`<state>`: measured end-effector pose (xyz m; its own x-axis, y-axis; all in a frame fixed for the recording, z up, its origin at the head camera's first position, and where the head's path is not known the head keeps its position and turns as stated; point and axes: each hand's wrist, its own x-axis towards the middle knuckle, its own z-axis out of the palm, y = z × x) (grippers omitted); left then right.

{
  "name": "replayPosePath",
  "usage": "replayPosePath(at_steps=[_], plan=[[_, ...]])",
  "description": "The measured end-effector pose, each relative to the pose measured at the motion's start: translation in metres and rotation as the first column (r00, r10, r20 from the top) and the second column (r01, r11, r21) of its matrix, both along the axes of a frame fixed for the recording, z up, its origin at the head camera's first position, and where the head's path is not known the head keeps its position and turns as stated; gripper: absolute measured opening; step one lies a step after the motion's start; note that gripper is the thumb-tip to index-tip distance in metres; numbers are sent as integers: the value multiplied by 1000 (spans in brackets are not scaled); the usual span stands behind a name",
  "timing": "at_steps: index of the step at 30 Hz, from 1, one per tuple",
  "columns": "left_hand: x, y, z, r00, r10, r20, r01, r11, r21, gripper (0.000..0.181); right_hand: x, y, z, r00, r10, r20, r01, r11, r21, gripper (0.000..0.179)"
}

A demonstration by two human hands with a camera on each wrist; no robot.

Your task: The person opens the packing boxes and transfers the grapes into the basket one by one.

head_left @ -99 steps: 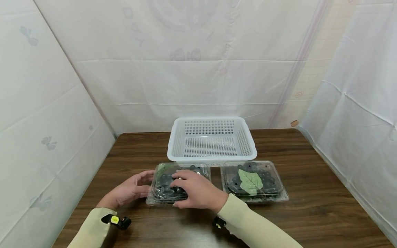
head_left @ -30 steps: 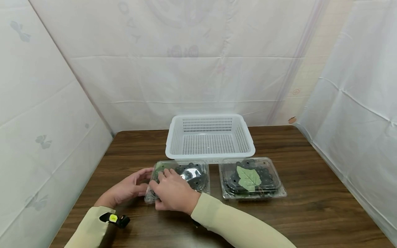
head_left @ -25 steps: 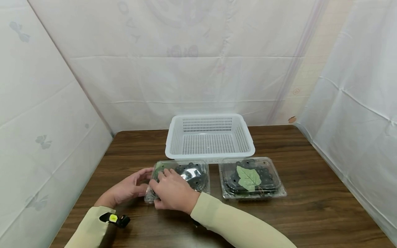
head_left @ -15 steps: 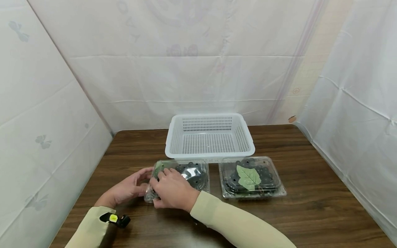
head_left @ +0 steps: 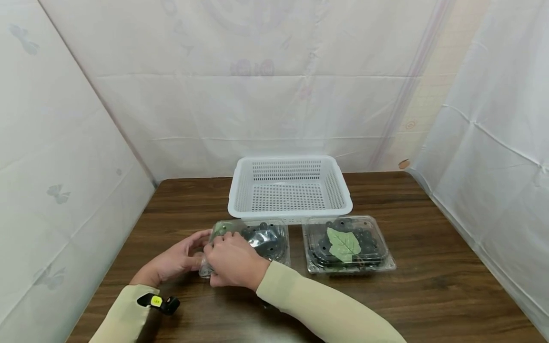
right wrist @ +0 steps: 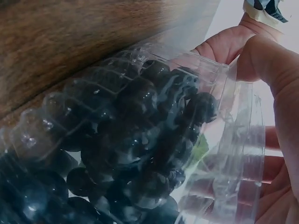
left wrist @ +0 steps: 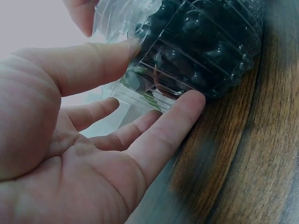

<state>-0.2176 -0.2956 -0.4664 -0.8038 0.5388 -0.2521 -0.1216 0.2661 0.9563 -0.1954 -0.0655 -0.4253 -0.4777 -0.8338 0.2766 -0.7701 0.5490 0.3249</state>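
A clear plastic clamshell of dark grapes (head_left: 263, 240) lies on the table in front of the basket. At its left end my left hand (head_left: 177, 259) holds it, thumb on the near corner and fingers along the end. My right hand (head_left: 236, 261) reaches over the lid and grips the edge at that same end, hiding part of the lid. Dark round grapes (right wrist: 135, 140) show through the plastic in the right wrist view, with the thumb at the rim. The lid looks closed. The left thumb touches the clamshell (left wrist: 201, 42) in the left wrist view.
A second clamshell of grapes (head_left: 349, 245), with a green leaf (head_left: 344, 245) visible in it, lies to the right. Behind both stands a white perforated basket (head_left: 289, 214) with nothing in it. White sheeting (head_left: 274, 95) surrounds the brown wooden table (head_left: 429, 286).
Over about three seconds my right hand has slid from the middle of the lid to its left end, and its fingers have curled more at the edge. The left hand stays put.
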Motion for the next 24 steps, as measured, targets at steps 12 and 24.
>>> replayPosePath(at_steps=[12, 24], plan=[[1, 1, 2, 1000, 5, -4, -5, 1000, -22, 90, -4, -5, 1, 999, 34, -3, -34, 999, -14, 26], [2, 1, -1, 1000, 3, -24, -3, 1000, -2, 92, -10, -4, 10, 996, 66, 67, -61, 996, -68, 34]])
